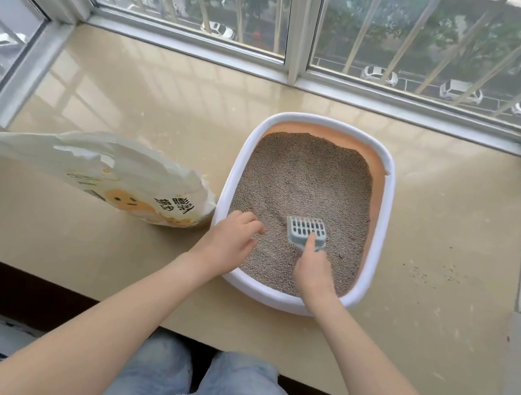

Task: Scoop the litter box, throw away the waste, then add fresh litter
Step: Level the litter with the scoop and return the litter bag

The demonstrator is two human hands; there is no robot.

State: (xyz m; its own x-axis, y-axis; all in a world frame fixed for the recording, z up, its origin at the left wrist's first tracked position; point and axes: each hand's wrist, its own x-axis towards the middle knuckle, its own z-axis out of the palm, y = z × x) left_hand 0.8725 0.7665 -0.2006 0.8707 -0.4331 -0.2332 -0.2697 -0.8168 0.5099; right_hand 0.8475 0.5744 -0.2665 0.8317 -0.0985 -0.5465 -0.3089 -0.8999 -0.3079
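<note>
A white-rimmed litter box (384,219) with an orange inner wall stands on the beige window ledge, filled with grey-brown litter (304,177). My right hand (314,269) grips the handle of a pale blue slotted scoop (306,231), whose head lies on the litter near the box's front. My left hand (233,237) hovers over the front left of the litter with fingers loosely curled, holding nothing that I can see. A white litter bag (110,171) with a yellow print lies on its side just left of the box.
The beige ledge (150,101) runs under barred windows (298,12) at the back and both sides. Spilled litter grains (430,274) are scattered to the right of the box. My knees in blue jeans (210,394) are below the ledge's front edge.
</note>
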